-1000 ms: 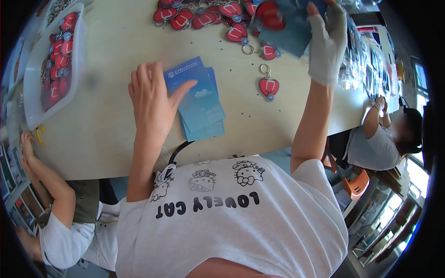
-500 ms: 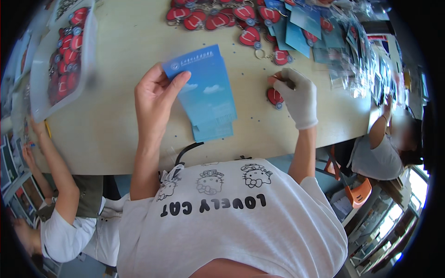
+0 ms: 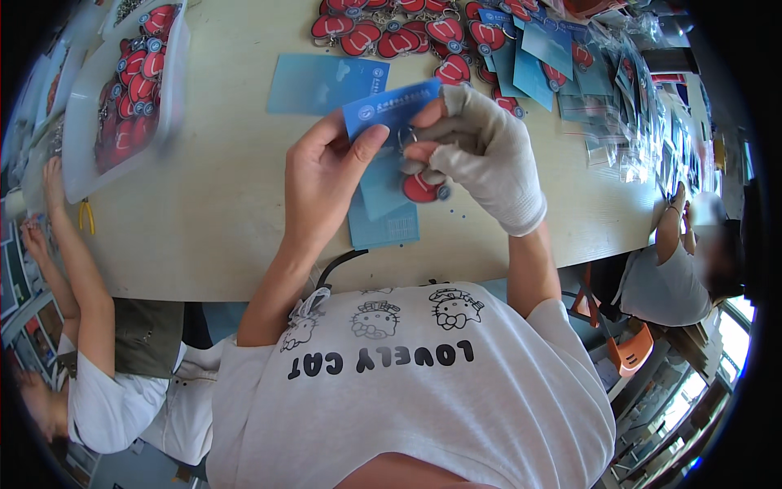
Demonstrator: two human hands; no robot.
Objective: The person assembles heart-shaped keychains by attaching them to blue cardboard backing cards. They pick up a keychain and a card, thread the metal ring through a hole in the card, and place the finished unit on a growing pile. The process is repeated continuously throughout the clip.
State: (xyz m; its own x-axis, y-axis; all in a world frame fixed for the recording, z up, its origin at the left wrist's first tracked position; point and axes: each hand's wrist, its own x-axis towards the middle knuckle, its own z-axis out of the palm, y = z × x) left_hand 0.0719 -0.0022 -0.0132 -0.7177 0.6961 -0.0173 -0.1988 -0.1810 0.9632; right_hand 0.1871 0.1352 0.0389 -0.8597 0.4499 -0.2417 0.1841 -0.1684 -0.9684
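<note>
My left hand (image 3: 326, 179) pinches a blue card (image 3: 389, 104) between thumb and fingers, above the table. Close against it, my right hand (image 3: 497, 163), in a whitish glove with bare fingertips, grips a red heart-shaped keychain (image 3: 419, 189) by its metal ring (image 3: 406, 140). The ring is right at the card's face; whether it passes through the card I cannot tell. Beneath my hands another blue card (image 3: 384, 232) lies near the table's front edge. One more blue card (image 3: 314, 84) rests beyond my left hand.
Across the far side spread several red keychains (image 3: 399, 39), with blue cards (image 3: 544, 45) and clear plastic bags (image 3: 607, 134) to their right. A translucent bin (image 3: 80, 167) of red keychains stands at left, near yellow-handled pliers (image 3: 86, 218). Co-workers sit on both sides.
My right hand has moved left with the keychain, bringing its ring up to the card. My left hand has shifted slightly right and away from me. A blue card now lies beyond it.
</note>
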